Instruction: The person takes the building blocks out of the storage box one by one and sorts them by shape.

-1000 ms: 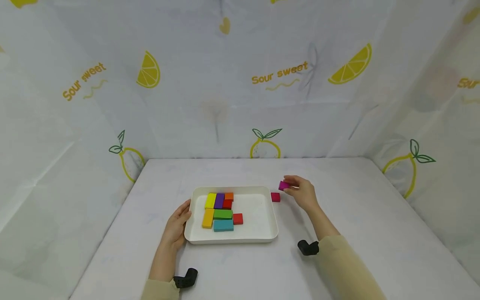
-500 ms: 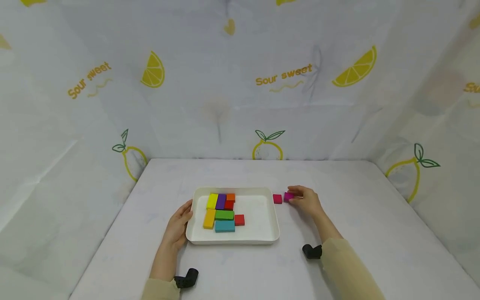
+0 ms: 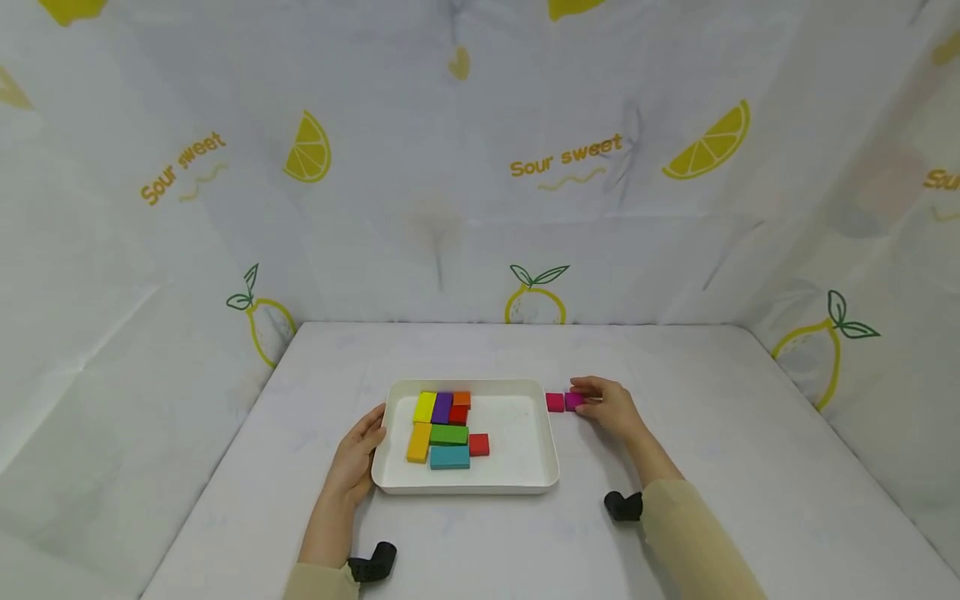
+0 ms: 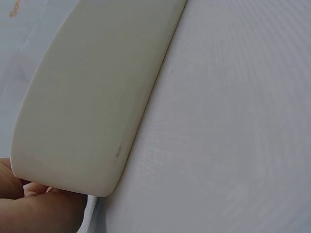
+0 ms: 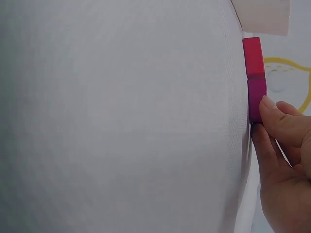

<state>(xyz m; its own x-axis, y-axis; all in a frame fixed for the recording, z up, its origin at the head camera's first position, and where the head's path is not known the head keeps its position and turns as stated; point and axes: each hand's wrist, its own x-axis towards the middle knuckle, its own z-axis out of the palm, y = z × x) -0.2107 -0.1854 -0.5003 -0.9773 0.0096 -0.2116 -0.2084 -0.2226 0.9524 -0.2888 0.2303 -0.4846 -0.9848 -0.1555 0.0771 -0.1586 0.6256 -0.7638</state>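
Observation:
Thumb and fingers of my right hand point(image 3: 615, 410) pinch a small magenta block point(image 3: 573, 402) on the table, just right of the white tray point(image 3: 517, 479). In the right wrist view this block point(image 5: 255, 97) lies end to end with a pinkish-red block point(image 5: 254, 57), and the two appear to touch. The pinkish-red block point(image 3: 555, 402) sits against or very near the tray's right wall. My left hand point(image 3: 354, 460) holds the tray's left end; in the left wrist view its curled fingers point(image 4: 43, 211) touch the outer wall.
Inside the tray lie several coloured blocks, among them a yellow block point(image 3: 425, 407), a purple block point(image 3: 442, 407), a green block point(image 3: 448, 435), a teal block point(image 3: 450, 457) and a red block point(image 3: 478, 444). A lemon-printed cloth point(image 3: 420, 192) hangs behind the table.
My right hand has lowered the magenta block to the table and slid it left, up to the pinkish-red block. The left hand keeps its place at the tray.

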